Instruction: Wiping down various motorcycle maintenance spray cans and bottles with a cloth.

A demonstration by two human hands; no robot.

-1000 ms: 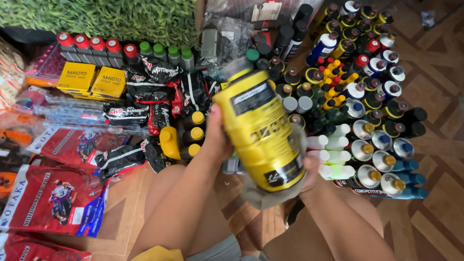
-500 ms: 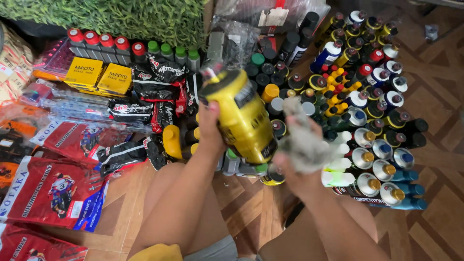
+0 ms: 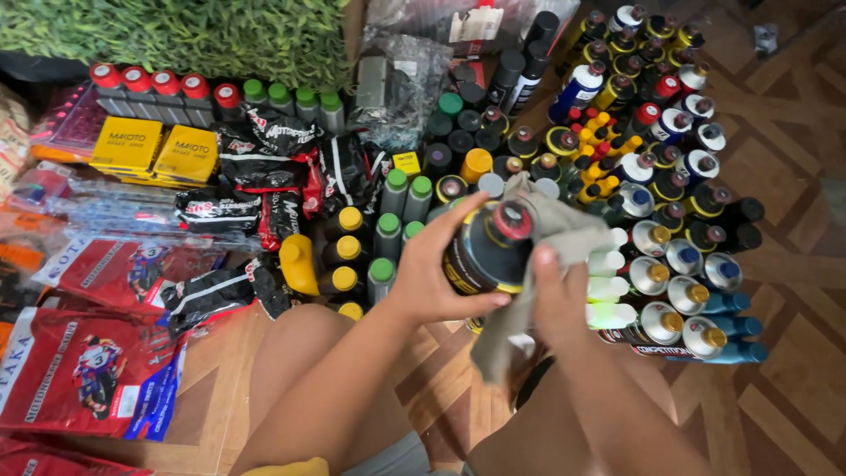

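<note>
Left hand: I'm gripping the black bottle.
Right hand: I'm pressing a grey cloth on it.
Progress: wiping looks midway.

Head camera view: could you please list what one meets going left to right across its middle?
Red packets → yellow-capped bottles → left hand → black can → grey cloth → blue cans.
</note>
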